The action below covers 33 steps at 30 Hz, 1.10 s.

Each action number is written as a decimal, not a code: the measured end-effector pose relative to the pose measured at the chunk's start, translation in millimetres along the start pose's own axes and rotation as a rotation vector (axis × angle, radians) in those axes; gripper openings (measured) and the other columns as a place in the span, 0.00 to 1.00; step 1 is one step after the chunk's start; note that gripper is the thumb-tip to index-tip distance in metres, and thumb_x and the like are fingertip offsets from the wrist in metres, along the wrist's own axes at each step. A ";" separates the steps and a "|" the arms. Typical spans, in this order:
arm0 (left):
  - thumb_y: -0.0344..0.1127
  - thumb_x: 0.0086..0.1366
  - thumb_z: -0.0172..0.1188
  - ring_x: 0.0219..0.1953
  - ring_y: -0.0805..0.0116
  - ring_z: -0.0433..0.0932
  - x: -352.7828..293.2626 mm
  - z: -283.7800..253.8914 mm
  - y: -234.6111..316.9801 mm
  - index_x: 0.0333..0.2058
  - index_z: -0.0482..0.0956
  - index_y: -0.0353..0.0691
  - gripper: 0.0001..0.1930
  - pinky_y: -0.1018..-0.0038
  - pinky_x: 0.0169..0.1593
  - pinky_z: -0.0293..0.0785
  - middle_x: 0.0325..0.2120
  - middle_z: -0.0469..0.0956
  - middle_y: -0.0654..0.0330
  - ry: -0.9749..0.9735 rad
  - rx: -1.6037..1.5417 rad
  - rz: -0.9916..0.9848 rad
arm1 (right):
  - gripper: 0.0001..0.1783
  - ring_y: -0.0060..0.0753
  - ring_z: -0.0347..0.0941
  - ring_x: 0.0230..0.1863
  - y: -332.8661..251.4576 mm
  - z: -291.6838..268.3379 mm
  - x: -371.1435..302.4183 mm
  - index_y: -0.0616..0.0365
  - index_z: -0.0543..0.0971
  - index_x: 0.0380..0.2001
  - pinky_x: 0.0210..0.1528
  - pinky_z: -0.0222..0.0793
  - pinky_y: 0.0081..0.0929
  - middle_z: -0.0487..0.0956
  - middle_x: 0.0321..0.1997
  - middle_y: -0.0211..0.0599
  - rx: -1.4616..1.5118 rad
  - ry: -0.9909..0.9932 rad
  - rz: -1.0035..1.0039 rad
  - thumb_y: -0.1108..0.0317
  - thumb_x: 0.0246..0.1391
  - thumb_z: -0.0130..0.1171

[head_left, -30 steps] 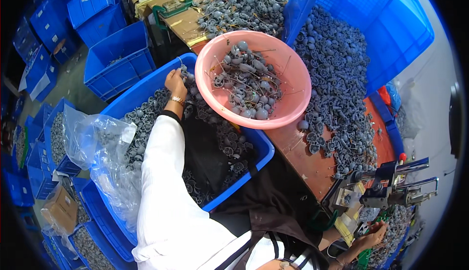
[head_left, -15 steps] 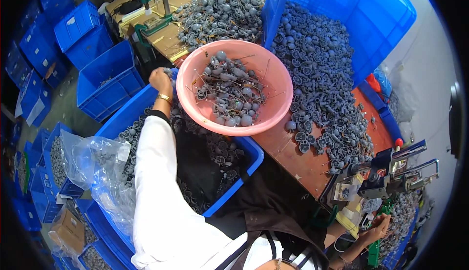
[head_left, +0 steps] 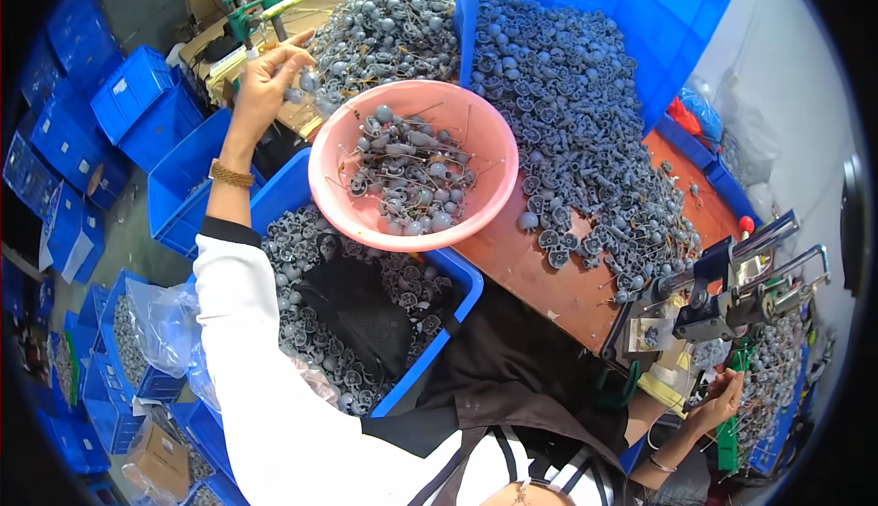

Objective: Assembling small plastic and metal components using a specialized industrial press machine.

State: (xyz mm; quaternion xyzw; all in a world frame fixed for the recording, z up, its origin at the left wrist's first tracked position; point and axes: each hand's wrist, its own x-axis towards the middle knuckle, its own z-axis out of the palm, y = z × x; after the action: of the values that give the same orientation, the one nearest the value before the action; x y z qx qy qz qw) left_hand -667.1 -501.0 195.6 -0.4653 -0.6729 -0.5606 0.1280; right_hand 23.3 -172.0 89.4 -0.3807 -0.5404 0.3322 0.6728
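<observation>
My left hand, at the end of a white sleeve with a black cuff and a brown bracelet, is raised beyond the far left side of the pink bowl. Its index finger points out and the other fingers curl around a few small grey plastic parts, slightly blurred. The bowl holds grey balls and cup-shaped pieces with long thin stems. Behind the hand lies a heap of similar stemmed parts. My right hand cannot be made out; no second white sleeve shows.
A blue crate of grey parts and black cloth stands before me. A tipped blue bin spills parts on the red table. At right are a metal press and a bare hand, apparently another person's, by a green bar.
My left hand has risen from above the blue crate's far edge toward the green press and the stemmed heap, its index finger now extended. The view has shifted, revealing more of the crate.
</observation>
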 end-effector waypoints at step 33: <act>0.29 0.54 0.54 0.27 0.53 0.78 52.3 118.6 -78.2 0.25 0.81 0.37 0.07 0.63 0.33 0.73 0.24 0.78 0.49 -0.259 0.950 0.018 | 0.13 0.13 0.67 0.24 48.0 -24.0 58.1 0.63 0.77 0.33 0.25 0.61 0.11 0.75 0.25 0.28 0.036 0.021 0.062 0.64 0.62 0.51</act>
State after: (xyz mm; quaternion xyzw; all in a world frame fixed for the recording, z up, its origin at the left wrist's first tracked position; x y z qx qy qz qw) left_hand -713.8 -367.3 142.1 -0.4272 -0.8606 -0.1282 0.2459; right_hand 56.5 -102.3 72.1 -0.3885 -0.5153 0.3584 0.6746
